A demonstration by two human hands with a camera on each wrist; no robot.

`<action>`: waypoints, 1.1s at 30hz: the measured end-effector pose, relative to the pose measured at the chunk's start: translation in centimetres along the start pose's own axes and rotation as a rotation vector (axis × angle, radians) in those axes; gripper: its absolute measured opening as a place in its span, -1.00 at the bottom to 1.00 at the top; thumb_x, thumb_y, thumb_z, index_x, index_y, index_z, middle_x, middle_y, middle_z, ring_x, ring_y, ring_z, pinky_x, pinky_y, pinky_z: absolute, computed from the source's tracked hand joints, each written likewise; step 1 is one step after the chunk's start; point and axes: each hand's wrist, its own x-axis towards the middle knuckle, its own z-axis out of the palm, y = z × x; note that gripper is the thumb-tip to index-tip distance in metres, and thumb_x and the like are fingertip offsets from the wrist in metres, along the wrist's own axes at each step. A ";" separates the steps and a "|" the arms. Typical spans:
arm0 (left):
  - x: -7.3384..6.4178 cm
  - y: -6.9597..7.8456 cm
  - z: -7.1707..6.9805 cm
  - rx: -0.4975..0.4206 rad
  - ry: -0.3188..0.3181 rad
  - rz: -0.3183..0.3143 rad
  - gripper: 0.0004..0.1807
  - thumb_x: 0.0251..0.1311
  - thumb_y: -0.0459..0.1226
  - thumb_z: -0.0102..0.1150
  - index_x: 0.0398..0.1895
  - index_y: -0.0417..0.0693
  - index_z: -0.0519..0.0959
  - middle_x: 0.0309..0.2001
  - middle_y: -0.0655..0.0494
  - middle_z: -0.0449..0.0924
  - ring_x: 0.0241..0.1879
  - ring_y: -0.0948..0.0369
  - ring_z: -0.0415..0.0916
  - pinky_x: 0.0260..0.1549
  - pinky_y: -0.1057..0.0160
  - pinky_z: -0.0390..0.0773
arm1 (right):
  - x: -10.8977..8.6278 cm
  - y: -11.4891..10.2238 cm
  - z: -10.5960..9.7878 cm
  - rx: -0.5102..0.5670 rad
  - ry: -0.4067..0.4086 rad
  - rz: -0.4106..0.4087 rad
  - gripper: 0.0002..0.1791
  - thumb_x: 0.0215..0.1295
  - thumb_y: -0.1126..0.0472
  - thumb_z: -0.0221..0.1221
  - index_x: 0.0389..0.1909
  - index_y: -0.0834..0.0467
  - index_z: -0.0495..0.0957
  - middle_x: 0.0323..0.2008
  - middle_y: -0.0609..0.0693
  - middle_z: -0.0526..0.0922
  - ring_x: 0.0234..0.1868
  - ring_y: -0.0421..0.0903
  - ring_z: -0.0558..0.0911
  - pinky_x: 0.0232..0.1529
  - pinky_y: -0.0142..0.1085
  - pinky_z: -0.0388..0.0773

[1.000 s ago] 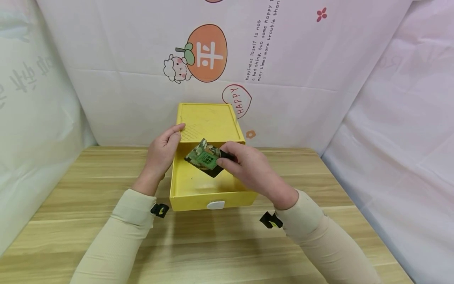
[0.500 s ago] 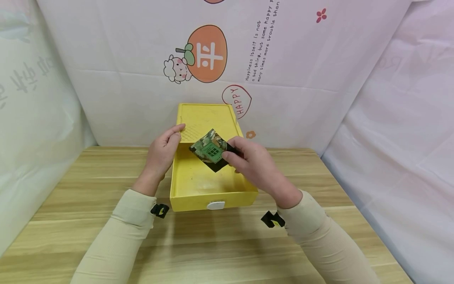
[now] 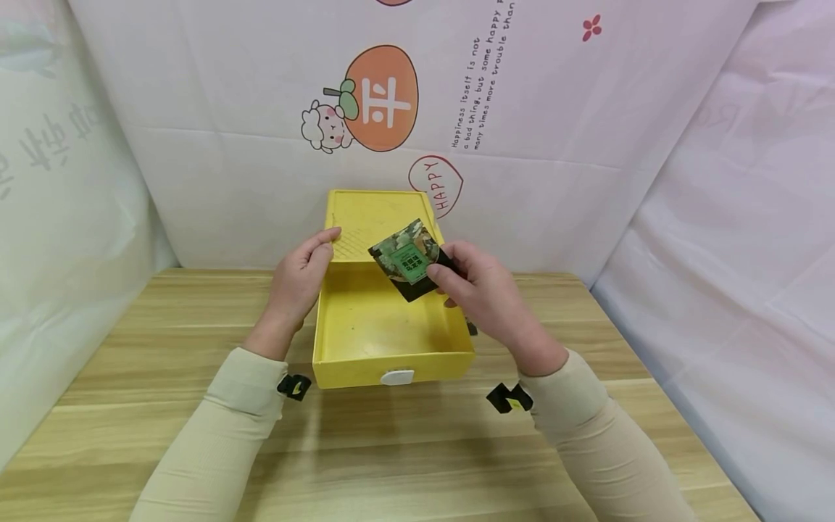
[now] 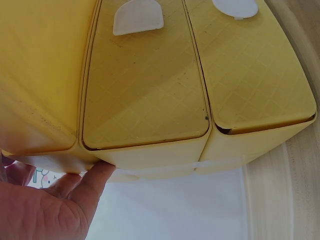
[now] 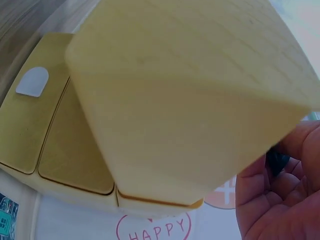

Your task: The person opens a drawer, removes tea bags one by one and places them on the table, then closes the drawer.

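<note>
A yellow drawer unit (image 3: 385,217) stands at the back of the table with its top drawer (image 3: 372,326) pulled out; the visible drawer floor is bare. My left hand (image 3: 296,283) rests against the unit's upper left side, its index finger reaching onto the top edge. In the left wrist view, fingers (image 4: 92,187) touch the side wall. Above the drawer's right side, my right hand (image 3: 485,290) pinches a small camouflage-patterned packet (image 3: 407,261) with a green label, between thumb and fingers. In the right wrist view, the drawer hides most of the packet.
Two lower drawers with white handles (image 4: 139,17) are closed. Another packet with a green label (image 5: 6,220) lies right of the unit, largely hidden from the head view. A printed white cloth (image 3: 522,196) hangs right behind; the wooden table (image 3: 391,457) extends in front.
My right hand has lifted the packet up and to the right, from inside the drawer's opening to above its right edge, turning it slightly. The left hand has stayed in place.
</note>
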 end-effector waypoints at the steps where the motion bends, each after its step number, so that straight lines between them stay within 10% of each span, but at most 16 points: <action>1: 0.0 0.0 0.0 0.000 -0.001 0.000 -0.49 0.60 0.02 -0.21 0.46 0.23 0.52 0.45 0.25 0.48 -0.58 0.20 0.03 -0.44 0.12 0.23 | 0.0 0.1 -0.1 0.003 0.005 0.009 -0.85 0.56 0.21 0.19 -0.04 0.23 0.57 -0.31 0.13 0.60 -0.31 0.08 0.62 -0.29 -0.23 0.70; 33: -0.1 0.0 0.0 -0.003 -0.018 0.011 -0.48 0.61 0.04 -0.21 0.47 0.24 0.50 0.47 0.23 0.45 -0.66 0.26 -0.06 -0.48 0.13 0.20 | 1.5 5.4 -3.4 0.191 0.129 0.236 -0.72 0.63 0.14 0.08 0.06 0.31 0.41 -0.17 0.11 0.59 -0.22 -0.11 0.62 -0.20 -0.29 0.72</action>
